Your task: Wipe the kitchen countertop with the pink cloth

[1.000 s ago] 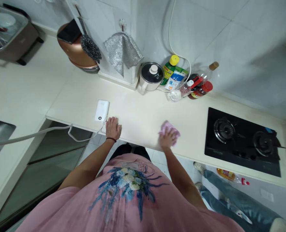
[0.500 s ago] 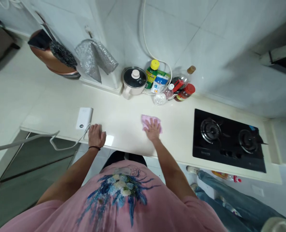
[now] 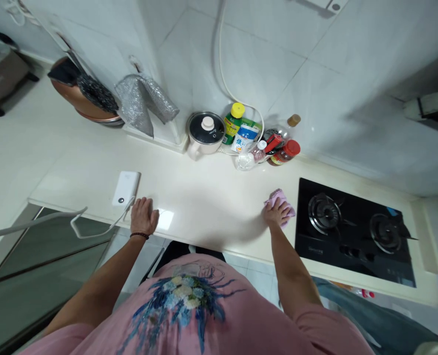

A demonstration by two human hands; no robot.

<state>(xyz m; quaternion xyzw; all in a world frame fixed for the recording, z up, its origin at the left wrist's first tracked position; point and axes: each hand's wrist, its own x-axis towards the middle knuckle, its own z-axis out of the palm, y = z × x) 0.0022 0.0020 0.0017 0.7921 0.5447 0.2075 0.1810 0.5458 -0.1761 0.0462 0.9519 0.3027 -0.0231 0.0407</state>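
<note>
A pink cloth [image 3: 280, 202] lies on the counter just left of the gas stove, under my right hand [image 3: 276, 213], which grips it and presses it down against the surface. My left hand [image 3: 143, 217] rests on the counter's front edge, its fingers laid flat and the thumb apart, holding nothing. Close beside that hand is a white power bank [image 3: 126, 188], with a white cable [image 3: 121, 219] running from it over the edge. The pale countertop [image 3: 204, 197] stretches between my two hands.
A black two-burner gas stove [image 3: 354, 231] is at the right. Along the wall stand a small lidded pot [image 3: 206, 130], a yellow-capped bottle [image 3: 234, 122], a blue-and-white packet [image 3: 245, 137] and a red-lidded jar [image 3: 285, 153]. Another person's leg [image 3: 370, 308] shows at lower right.
My right hand has slid the pink cloth to the right along the counter, from near the middle to beside the stove. My left hand has stayed at the edge. The view has shifted slightly.
</note>
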